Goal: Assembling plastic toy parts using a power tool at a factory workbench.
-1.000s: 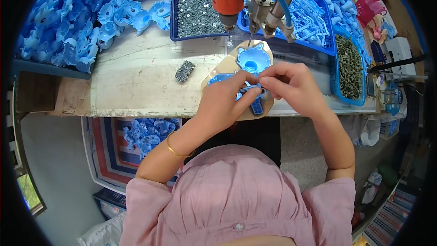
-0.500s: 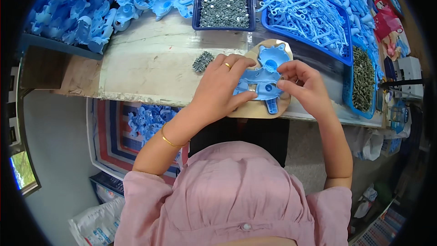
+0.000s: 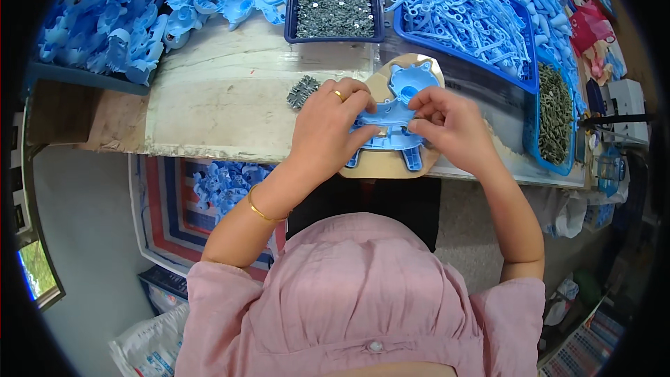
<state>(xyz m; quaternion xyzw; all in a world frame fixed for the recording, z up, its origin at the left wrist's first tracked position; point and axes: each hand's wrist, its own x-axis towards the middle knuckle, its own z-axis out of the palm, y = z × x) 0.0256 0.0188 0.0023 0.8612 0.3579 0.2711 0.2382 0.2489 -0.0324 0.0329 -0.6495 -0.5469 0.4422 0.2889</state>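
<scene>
Blue hollow plastic shell [image 3: 396,113]; left hand [image 3: 323,123] spreads over its left; right hand [image 3: 455,126] curls at its right, pinch unclear; uneven pressure could tilt it.

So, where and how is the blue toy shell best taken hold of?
Probably by the far rim of its bowl-shaped head, from the far side: the blue toy shell lies hollow side up; left hand and right hand crowd its middle, leaving that rim free.

Tabletop [image 3: 223,108] evenly bright; lower right dim; rim bowed (corners pure black).
</scene>
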